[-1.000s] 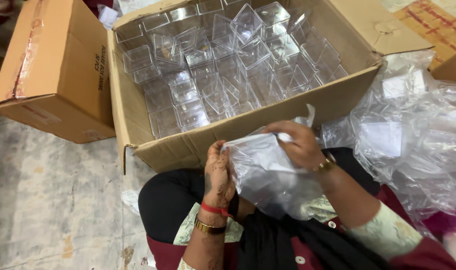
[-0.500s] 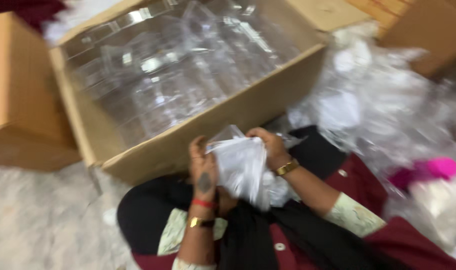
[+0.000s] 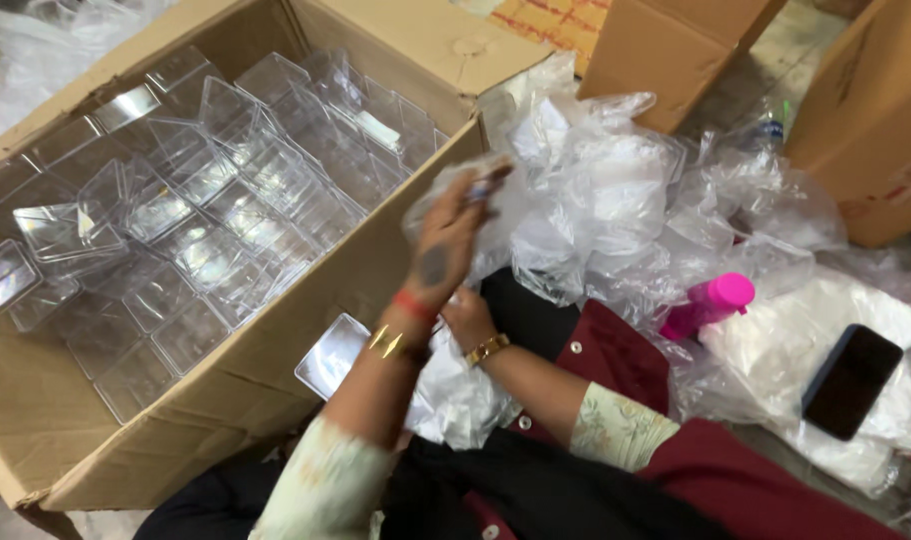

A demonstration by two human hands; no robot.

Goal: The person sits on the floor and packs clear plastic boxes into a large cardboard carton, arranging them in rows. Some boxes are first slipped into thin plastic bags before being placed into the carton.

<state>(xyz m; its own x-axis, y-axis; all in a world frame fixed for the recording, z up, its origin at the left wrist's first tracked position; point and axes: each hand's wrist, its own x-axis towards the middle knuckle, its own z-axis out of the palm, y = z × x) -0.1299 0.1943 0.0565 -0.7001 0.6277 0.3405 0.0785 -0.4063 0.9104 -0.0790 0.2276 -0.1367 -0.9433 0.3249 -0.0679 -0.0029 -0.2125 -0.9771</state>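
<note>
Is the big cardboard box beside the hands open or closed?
Open. The cardboard box has its flaps folded outward, and the clear plastic containers inside are visible from above.

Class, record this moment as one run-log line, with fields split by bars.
left hand: raised, gripping thin clear plastic bag | right hand: low, on crumpled wrap | cardboard box: holds clear containers

Light: you work in soft, even daylight, bright enough throughout.
Shadows: faint; the darkest patch lies under the box (image 3: 225, 400) wall by your lap.
Glare: the clear cases (image 3: 185, 210) throw white glints, and the crumpled bags (image 3: 615, 190) shine pale, nearly washed out.
Blur: your left hand (image 3: 445, 245) smears at the fingertips; your right hand (image 3: 467, 318) is sharper.
Focus: the phone (image 3: 851, 380) and pink bottle (image 3: 710, 303) read crisp.
Edges: corners soften slightly.
</note>
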